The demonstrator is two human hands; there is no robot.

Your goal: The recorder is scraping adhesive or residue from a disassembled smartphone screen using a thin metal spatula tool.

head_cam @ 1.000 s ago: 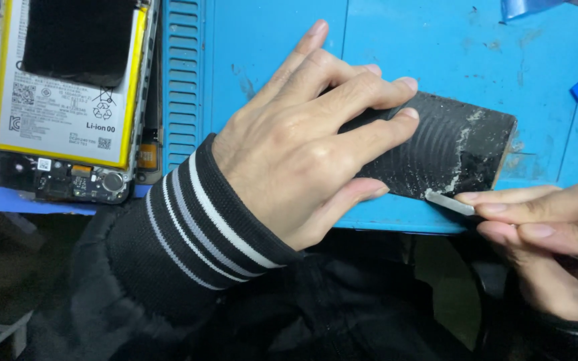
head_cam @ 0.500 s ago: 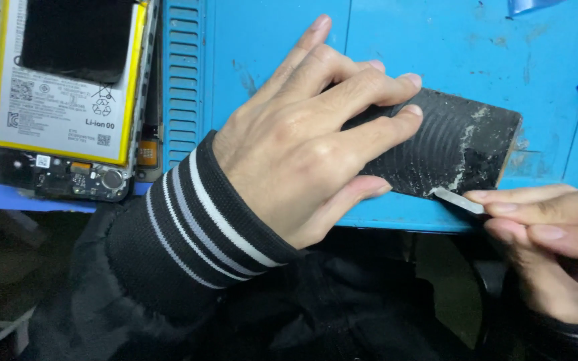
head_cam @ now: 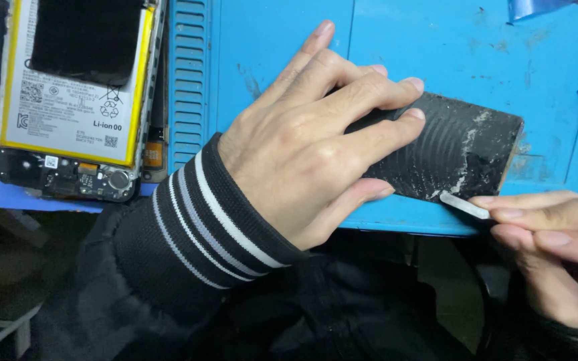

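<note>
left hand [head_cam: 302, 147] flat on black panel [head_cam: 463, 150], right hand [head_cam: 556, 234] pinching blade [head_cam: 463, 205]

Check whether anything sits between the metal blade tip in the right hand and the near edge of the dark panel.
Nothing visible does. The blade in the right hand has its tip at the dark panel, on the near edge. The left hand presses the panel's other end, away from the blade.

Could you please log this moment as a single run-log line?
left hand: pressing black panel flat | right hand: thin metal blade at panel's near edge | surface: blue mat
</note>
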